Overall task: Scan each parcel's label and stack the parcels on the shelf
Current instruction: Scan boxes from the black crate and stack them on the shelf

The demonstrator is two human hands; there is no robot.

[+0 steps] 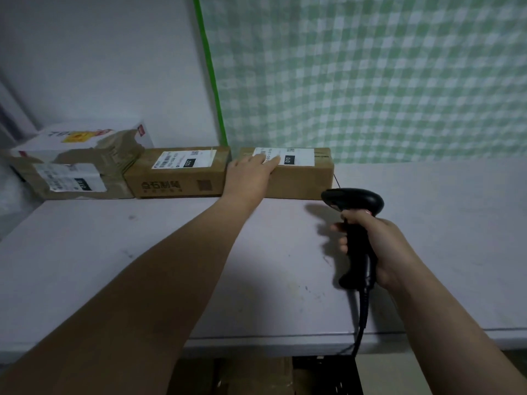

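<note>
Along the tabletop's [137, 252] far edge, by the wall [99, 67]: taped parcel [85, 166], print unreadable; middle parcel [176, 181], marked 032; right parcel [302, 181], its label [299, 156] partly under the left hand [251, 172], fingers flat. Right hand [382, 246] grips the scanner [356, 220]; cable [362, 317] cut off below.

middle label [184, 160] 032, right label [298, 157] 010

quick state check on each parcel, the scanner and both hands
right parcel: lies flat on the shelf, label up, under the left hand
middle parcel: lies flat, label up, untouched
left parcel: wrinkled brown tape, label facing forward, untouched
scanner: held off the shelf, head toward the parcels, cable hanging
left hand: rests on the right parcel, fingers straight across its label
right hand: grips the scanner handle
</note>
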